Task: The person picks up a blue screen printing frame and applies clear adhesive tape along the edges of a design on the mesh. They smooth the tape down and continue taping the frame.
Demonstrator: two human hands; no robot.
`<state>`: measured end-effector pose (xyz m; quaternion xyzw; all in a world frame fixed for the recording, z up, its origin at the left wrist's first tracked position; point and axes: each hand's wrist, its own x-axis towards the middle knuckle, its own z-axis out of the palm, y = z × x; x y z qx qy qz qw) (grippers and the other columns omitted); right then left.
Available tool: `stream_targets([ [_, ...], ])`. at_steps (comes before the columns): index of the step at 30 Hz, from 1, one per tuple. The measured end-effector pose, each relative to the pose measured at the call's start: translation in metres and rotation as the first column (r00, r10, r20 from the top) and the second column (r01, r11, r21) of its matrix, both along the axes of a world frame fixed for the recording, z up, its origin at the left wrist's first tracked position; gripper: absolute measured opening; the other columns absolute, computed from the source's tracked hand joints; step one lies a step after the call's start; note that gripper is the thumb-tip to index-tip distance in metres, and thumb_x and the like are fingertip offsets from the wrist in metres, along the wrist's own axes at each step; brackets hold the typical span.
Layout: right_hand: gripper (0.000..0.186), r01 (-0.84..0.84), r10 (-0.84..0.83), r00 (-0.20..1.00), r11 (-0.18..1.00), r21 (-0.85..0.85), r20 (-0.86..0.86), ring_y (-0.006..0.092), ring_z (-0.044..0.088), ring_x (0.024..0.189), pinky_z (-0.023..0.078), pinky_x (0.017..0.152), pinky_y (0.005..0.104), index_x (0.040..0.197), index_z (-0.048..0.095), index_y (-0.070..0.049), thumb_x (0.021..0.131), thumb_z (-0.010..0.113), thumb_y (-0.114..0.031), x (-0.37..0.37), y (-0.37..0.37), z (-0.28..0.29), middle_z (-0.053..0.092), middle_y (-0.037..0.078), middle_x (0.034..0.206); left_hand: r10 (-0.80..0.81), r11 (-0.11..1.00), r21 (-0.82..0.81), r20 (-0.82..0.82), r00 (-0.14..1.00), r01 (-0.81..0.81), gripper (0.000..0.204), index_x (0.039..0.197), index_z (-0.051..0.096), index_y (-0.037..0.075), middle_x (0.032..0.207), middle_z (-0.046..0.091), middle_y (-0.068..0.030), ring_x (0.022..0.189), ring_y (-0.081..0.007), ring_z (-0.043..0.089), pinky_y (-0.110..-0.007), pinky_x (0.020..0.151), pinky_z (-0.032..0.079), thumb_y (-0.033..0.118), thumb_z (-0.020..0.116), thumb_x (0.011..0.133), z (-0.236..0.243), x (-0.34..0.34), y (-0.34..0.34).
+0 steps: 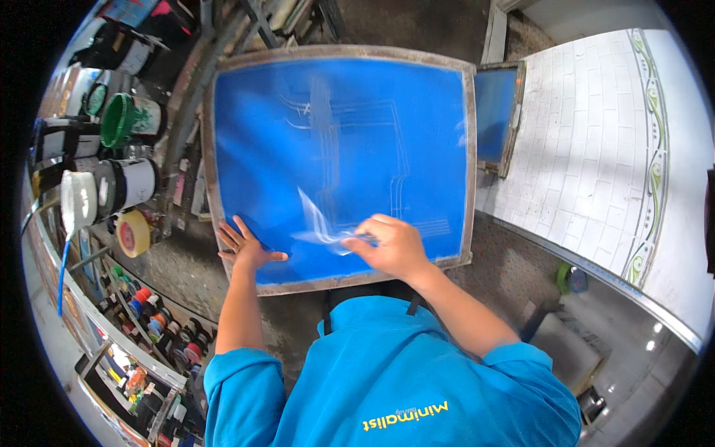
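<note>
A screen-printing screen (pixel 279 167) with blue mesh lies in front of me in a worn brownish frame (pixel 471 164). Pale thin outlines of a pattern run across the mesh. My left hand (pixel 248 247) rests with fingers spread at the near left corner, partly on the frame and partly on the blue. Pinched in my right hand (pixel 392 247) is a crumpled piece of clear plastic film (pixel 320 223), just over the near part of the mesh. The film looks somewhat blurred, and I cannot tell whether it touches the mesh.
Paint pots, including a green one (pixel 119 121), and a tape roll (pixel 134 233) crowd the left side. Below them stand several small coloured bottles (pixel 153 316). A second framed screen (pixel 497 119) sits at the right, beside a white brick-patterned surface (pixel 570 141).
</note>
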<state>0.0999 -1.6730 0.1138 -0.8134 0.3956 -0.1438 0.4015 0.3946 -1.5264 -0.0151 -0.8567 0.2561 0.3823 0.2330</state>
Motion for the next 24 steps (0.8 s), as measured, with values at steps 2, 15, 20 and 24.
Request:
stream_targets([
  [2,0.037,0.131,-0.123,0.981,0.990,-0.044,0.148,0.0335,0.066,0.068,0.051,0.059,0.0416,0.079,0.069,-0.007,0.087,0.078,-0.041,-0.031,0.003,-0.008,0.067,0.012,0.077,-0.001,0.998,-0.063,0.025,1.000,0.003,0.181,0.154,-0.032,0.008,0.161,-0.030,-0.0295,0.150,-0.0436,-0.028,-0.076,0.114,0.006,0.066,0.096,0.039,0.013,0.001,0.007],
  [15,0.026,0.006,0.002,0.984,0.999,-0.048,0.176,0.0380,0.062,0.077,0.049,0.071,0.0471,0.088,0.071,-0.002,0.099,0.061,-0.024,-0.137,0.059,0.033,0.065,0.016,0.084,-0.261,0.384,-0.734,-0.669,0.696,-0.561,0.063,0.152,0.043,0.001,0.155,0.045,-0.0181,0.144,-0.0266,0.041,-0.038,0.117,0.035,0.041,0.058,0.104,0.060,-0.139,0.009],
  [20,0.014,0.048,-0.005,0.968,0.985,-0.167,0.250,0.0357,0.065,0.079,0.052,0.071,0.0438,0.096,0.071,-0.003,0.095,0.064,-0.015,-0.093,0.078,0.041,0.066,0.015,0.087,-0.123,0.392,-0.147,-0.987,0.107,-0.908,0.050,0.122,0.064,0.000,0.112,0.068,-0.0084,0.100,-0.0143,0.062,-0.032,0.087,0.051,0.046,0.051,0.107,0.098,-0.243,0.013],
  [24,0.021,0.116,-0.041,0.897,0.982,-0.146,0.440,0.0306,0.068,0.081,0.055,0.072,0.0408,0.114,0.069,-0.003,0.094,0.065,-0.011,-0.089,0.092,0.043,0.067,0.013,0.097,-0.169,0.374,-0.541,-0.838,0.519,-0.753,0.031,0.101,0.068,0.004,0.092,0.067,-0.0037,0.088,-0.0128,0.061,-0.032,0.075,0.050,0.035,0.070,0.099,0.141,-0.216,0.025],
])
